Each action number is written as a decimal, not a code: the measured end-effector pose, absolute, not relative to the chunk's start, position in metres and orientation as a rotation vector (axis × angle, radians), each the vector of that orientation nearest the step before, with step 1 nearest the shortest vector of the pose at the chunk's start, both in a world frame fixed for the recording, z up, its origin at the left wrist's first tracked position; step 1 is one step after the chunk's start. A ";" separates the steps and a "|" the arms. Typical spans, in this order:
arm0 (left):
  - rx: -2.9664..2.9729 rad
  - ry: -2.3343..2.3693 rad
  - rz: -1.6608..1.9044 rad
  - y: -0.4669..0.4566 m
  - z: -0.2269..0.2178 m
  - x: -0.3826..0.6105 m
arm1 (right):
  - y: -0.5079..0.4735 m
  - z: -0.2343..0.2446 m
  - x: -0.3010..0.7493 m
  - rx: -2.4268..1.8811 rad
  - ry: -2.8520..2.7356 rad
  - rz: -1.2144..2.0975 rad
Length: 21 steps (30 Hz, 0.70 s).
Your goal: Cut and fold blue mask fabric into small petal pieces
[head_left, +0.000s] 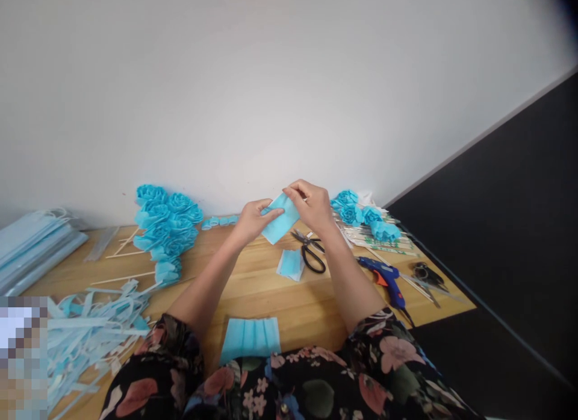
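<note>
Above the table's middle I hold up a piece of light-blue face-mask fabric (pixel 280 222). My left hand (pixel 253 222) grips its left side, thumb lying across the front. At the upper right corner, the thumb and fingertips of my right hand (pixel 311 204) pinch the fabric. Just below lie smaller cut blue pieces (pixel 290 264), beside black-handled scissors (pixel 312 258) that are partly behind my right forearm. Close to my body, a pleated blue mask piece (pixel 251 337) rests flat on the wooden table (pixel 253 296).
Blue fabric roses (pixel 167 227) on sticks are heaped at left, above a pile of cut strips (pixel 99 329). Stacked masks (pixel 36 245) lie far left. On the right are more roses (pixel 361 214), a blue glue gun (pixel 383 276) and black-handled snips (pixel 428 275). A wall stands behind.
</note>
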<state>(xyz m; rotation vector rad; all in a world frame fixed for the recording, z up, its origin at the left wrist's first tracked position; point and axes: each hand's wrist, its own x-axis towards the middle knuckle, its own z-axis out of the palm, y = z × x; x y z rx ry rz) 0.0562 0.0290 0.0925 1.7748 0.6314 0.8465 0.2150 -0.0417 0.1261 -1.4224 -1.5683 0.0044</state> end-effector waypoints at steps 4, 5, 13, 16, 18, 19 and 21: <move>1.789 0.618 0.793 0.031 0.095 0.053 | -0.046 0.129 0.226 -1.440 -1.545 -0.118; 1.799 0.614 0.784 0.031 0.096 0.052 | -0.047 0.130 0.228 -1.442 -1.535 -0.134; 1.878 0.555 0.715 0.038 0.088 0.051 | -0.055 0.137 0.244 -1.467 -1.427 -0.230; 1.914 0.503 0.674 0.041 0.089 0.049 | -0.056 0.137 0.245 -1.479 -1.457 -0.225; 1.931 0.484 0.735 0.041 0.094 0.045 | -0.055 0.136 0.242 -1.490 -1.515 -0.202; 1.931 0.484 0.790 0.041 0.098 0.043 | -0.054 0.135 0.239 -1.498 -1.555 -0.180; 1.926 0.496 0.885 0.039 0.106 0.039 | -0.051 0.133 0.232 -1.507 -1.642 -0.119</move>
